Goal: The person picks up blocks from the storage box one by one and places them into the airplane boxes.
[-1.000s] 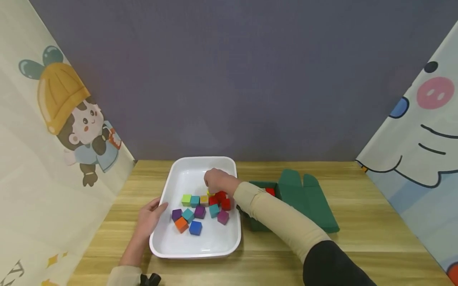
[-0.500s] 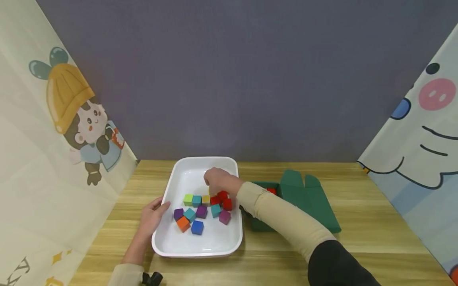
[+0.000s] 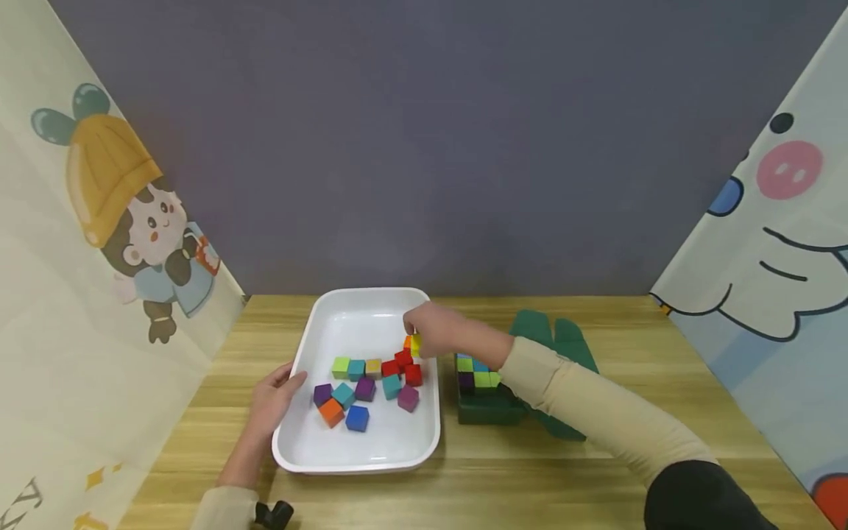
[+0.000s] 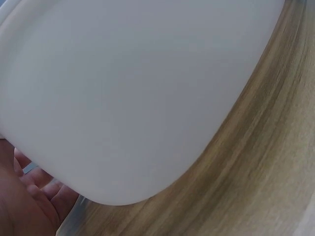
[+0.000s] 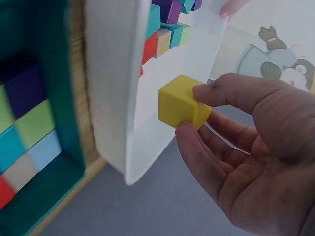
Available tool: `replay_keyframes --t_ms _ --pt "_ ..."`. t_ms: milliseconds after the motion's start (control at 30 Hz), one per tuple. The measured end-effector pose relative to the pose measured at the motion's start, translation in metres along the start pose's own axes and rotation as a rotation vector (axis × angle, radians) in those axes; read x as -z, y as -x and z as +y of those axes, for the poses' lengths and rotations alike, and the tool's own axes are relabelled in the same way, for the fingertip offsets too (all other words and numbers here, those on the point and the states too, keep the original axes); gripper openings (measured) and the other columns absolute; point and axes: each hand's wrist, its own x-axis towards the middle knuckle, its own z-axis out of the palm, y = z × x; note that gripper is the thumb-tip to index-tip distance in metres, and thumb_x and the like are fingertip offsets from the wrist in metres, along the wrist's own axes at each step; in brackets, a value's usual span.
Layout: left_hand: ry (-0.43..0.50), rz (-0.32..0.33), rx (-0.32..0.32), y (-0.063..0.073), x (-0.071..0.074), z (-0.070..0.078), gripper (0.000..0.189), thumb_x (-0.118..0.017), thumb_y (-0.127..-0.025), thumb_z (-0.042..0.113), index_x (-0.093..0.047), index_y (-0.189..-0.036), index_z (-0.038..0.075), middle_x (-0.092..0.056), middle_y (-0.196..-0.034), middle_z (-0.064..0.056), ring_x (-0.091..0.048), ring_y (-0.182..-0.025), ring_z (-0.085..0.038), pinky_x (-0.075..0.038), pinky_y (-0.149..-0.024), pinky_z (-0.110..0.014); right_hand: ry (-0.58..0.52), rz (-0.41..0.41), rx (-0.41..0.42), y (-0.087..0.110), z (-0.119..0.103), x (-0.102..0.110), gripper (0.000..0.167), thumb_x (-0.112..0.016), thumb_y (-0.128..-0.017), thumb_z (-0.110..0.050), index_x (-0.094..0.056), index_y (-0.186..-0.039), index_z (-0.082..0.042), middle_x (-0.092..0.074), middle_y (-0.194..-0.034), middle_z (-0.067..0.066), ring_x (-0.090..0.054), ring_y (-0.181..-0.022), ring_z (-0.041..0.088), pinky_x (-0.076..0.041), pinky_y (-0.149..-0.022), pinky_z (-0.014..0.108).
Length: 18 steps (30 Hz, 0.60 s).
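Note:
My right hand [image 3: 439,333] pinches a yellow cube [image 5: 177,103] between thumb and fingertips, just above the right edge of the white tray [image 3: 358,468]. Behind that cube a further yellow surface shows in the right wrist view; whether it is a second cube I cannot tell. At the tray's left rim is my left hand [image 3: 271,401], thumb over the edge and fingers along the outside wall. Several coloured cubes lie loose in the tray, among them a blue cube [image 3: 357,419], an orange cube [image 3: 331,412] and a red cube [image 3: 413,375].
Right of the tray stands a green box [image 3: 489,412] with its lid open, partly hidden by my right forearm. Rows of coloured cubes fill part of it, including a dark purple cube [image 5: 24,86]. A wooden table [image 3: 503,486] carries both, with a grey wall [image 3: 424,147] behind.
My right hand has moved right from inside the tray to its right edge, now showing the yellow cube. More of the cubes in the green box has come into view. My left hand stays put.

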Motion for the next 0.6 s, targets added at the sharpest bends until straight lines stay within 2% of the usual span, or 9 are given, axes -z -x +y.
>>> replay_keyframes --t_ms 100,300,433,600 --pt "-0.007 -0.001 0.010 0.000 0.002 -0.001 0.048 -0.059 -0.097 0.020 -0.049 -0.138 -0.003 -0.053 -0.133 -0.028 -0.058 -0.111 -0.031 -0.053 -0.078 -0.020 -0.011 0.005 0.027 0.019 0.010 0.002 0.033 -0.081 -0.074 -0.010 -0.066 -0.103 -0.009 -0.063 -0.094 -0.001 -0.055 -0.079 0.017 -0.052 -0.065 0.024" --pt "-0.001 -0.011 0.021 0.000 0.005 -0.002 0.050 -0.059 -0.098 0.022 -0.048 -0.139 -0.003 -0.052 -0.134 -0.027 -0.057 -0.113 -0.031 -0.053 -0.079 -0.021 0.040 0.046 0.076 0.054 0.030 -0.003 0.028 -0.082 -0.073 -0.014 -0.065 -0.095 -0.013 -0.061 -0.083 -0.005 -0.053 -0.072 0.014 -0.050 -0.063 0.026" --pt "0.005 -0.018 0.017 0.000 0.004 -0.001 0.050 -0.059 -0.098 0.022 -0.047 -0.140 -0.003 -0.052 -0.135 -0.028 -0.058 -0.112 -0.031 -0.054 -0.079 -0.024 0.013 0.062 0.067 0.070 0.039 -0.009 0.033 -0.082 -0.072 -0.010 -0.063 -0.099 -0.013 -0.063 -0.085 -0.003 -0.054 -0.072 0.014 -0.050 -0.061 0.028" --pt "0.001 -0.017 0.020 0.000 0.002 0.001 0.049 -0.059 -0.097 0.021 -0.048 -0.139 -0.003 -0.052 -0.134 -0.028 -0.059 -0.110 -0.031 -0.054 -0.078 -0.024 -0.010 0.048 0.041 0.080 0.047 -0.019 0.044 -0.085 -0.072 -0.012 -0.059 -0.107 -0.015 -0.065 -0.089 -0.001 -0.057 -0.073 0.014 -0.050 -0.057 0.028"
